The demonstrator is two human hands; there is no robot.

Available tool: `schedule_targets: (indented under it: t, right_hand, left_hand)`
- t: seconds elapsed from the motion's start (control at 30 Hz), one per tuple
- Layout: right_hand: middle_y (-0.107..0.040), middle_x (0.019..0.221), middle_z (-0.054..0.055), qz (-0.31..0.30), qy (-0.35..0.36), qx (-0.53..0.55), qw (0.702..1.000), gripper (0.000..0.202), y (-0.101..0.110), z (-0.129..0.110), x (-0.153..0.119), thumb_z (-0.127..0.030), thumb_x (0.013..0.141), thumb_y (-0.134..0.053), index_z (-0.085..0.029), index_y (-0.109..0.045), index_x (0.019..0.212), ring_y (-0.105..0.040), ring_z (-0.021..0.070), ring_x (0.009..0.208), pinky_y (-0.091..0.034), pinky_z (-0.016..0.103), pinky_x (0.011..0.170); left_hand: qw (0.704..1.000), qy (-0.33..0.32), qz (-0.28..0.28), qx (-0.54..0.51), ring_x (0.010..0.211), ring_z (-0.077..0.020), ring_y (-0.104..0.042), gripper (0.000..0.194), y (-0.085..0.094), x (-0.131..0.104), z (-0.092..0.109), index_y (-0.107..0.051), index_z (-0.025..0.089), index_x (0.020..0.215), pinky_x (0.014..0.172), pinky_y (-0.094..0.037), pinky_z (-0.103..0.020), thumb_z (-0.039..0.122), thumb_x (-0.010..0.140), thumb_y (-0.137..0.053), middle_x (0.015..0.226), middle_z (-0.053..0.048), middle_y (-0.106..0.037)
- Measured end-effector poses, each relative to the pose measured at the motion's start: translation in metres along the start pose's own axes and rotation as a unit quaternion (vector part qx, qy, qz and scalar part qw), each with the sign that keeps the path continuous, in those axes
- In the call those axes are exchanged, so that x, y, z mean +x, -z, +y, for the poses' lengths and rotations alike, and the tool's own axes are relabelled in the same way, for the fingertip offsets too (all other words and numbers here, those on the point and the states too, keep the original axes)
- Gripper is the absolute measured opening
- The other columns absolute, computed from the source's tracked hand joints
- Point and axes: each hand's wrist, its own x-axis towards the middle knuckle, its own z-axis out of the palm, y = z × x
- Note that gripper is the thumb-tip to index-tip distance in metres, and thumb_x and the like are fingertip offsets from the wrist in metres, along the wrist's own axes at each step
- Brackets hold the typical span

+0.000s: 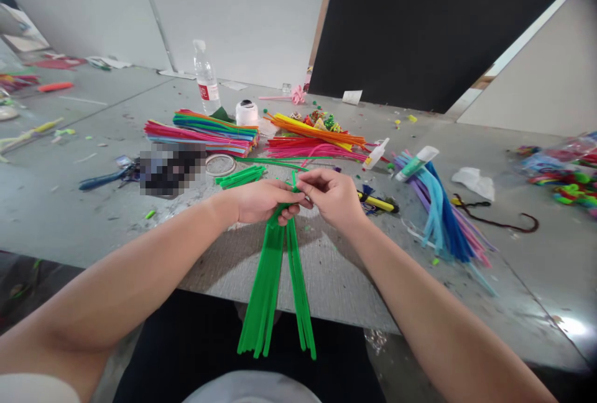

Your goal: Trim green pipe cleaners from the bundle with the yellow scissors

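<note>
Long green pipe cleaners [263,285] hang over the table's front edge in a wide bunch, with a narrower green strand group [301,291] beside it on the right. My left hand [268,201] is closed around the upper end of the green pipe cleaners. Close against it, my right hand [331,194] pinches the short green tip that sticks up between the two hands. The fingers of both hands meet there and partly hide the ends. Just beyond my left hand lies a pile of short cut green pieces [240,176].
Bundles of coloured pipe cleaners [205,132] lie behind, near a water bottle [206,83] and a white thread spool [246,113]. Pliers [105,179] rest at left. A yellow cutter [380,203], a glue bottle [375,154] and blue-purple pipe cleaners [441,210] are at right.
</note>
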Motion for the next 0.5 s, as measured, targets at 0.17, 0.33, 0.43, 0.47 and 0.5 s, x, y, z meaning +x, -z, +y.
schedule_targets:
  t: [0.17,0.33,0.43,0.47,0.5]
  right_hand:
    - [-0.077,0.079,0.003,0.039,0.000,-0.025,0.999,0.020,0.002,0.003,0.001,-0.039,0.080,-0.079,-0.021,-0.076,0.089,-0.068,0.0167,0.068,-0.055,0.032,0.064]
    - [-0.072,0.070,0.000,0.060,-0.026,0.000,0.998,0.020,0.002,0.008,0.010,-0.038,0.081,-0.079,-0.021,-0.073,0.088,-0.064,0.0147,0.057,-0.056,0.031,0.059]
    - [-0.071,0.070,0.000,0.057,-0.078,0.041,0.994,0.020,-0.004,0.010,0.025,-0.033,0.079,-0.083,-0.021,-0.070,0.086,-0.068,0.0160,0.061,-0.060,0.032,0.064]
    - [-0.071,0.071,0.000,0.050,-0.105,0.052,0.992,0.019,-0.009,0.009,0.031,-0.032,0.080,-0.084,-0.021,-0.069,0.086,-0.070,0.0160,0.063,-0.062,0.032,0.067]
    - [-0.071,0.072,-0.001,0.041,-0.133,0.059,0.989,0.019,-0.015,0.009,0.036,-0.030,0.081,-0.084,-0.022,-0.067,0.085,-0.071,0.0157,0.066,-0.064,0.032,0.071]
  left_hand:
    - [0.998,0.011,0.063,0.007,0.070,-0.0109,-0.059,0.027,0.008,0.003,0.004,-0.077,0.011,0.095,0.063,-0.047,-0.024,0.037,0.090,-0.081,0.079,-0.005,-0.067]
    - [0.985,0.002,0.160,0.070,0.078,-0.0181,-0.071,0.021,0.025,0.006,0.012,-0.073,0.014,0.091,0.075,-0.056,-0.032,0.032,0.100,-0.066,0.090,-0.010,-0.076]
    - [0.915,-0.095,0.332,0.209,0.071,-0.0156,-0.065,0.028,0.041,0.004,0.023,-0.073,0.015,0.096,0.071,-0.051,-0.029,0.036,0.105,-0.056,0.088,-0.008,-0.074]
    - [0.872,-0.141,0.379,0.275,0.072,-0.0156,-0.063,0.030,0.046,0.001,0.027,-0.073,0.015,0.098,0.071,-0.049,-0.028,0.037,0.105,-0.054,0.088,-0.007,-0.073]
    - [0.831,-0.177,0.404,0.339,0.075,-0.0162,-0.063,0.032,0.051,-0.002,0.032,-0.074,0.015,0.100,0.072,-0.047,-0.028,0.038,0.105,-0.053,0.090,-0.007,-0.073]
